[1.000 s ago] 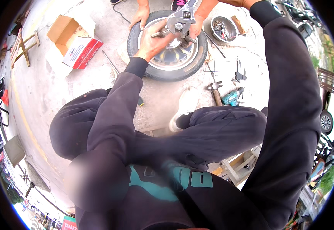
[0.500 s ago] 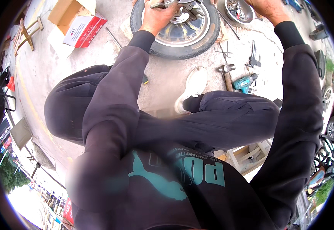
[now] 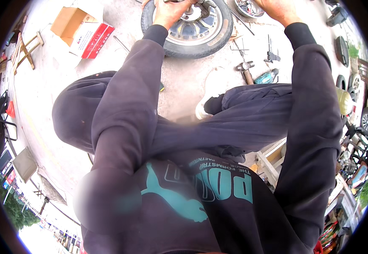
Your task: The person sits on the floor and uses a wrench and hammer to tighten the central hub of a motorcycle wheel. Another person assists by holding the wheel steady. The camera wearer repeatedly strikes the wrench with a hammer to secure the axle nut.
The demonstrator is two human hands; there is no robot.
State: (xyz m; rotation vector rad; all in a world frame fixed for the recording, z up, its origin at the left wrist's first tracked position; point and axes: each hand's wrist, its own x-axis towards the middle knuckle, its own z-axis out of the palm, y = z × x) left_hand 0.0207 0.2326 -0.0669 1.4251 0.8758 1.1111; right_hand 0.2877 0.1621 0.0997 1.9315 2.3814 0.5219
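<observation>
My left hand is closed on a dark metal piece over the hub of a spoked-rim wheel with a black tyre, which lies flat on the ground at the top of the view. My right hand reaches up past the right side of the wheel, above a metal bowl of small parts; its fingertips and whatever they hold are cut off by the top edge. Another person's fingers show at the wheel's upper left, mostly out of frame.
An open cardboard box and wooden stand are left. Right of the wheel lie a hammer, a teal drill, a caliper-like tool and thin rods. My crossed legs are below; clutter lines the right rim.
The view has shifted, so the wheel and both my hands sit higher in the frame. The large adjustable wrench and most of the other person's hands have left view.
</observation>
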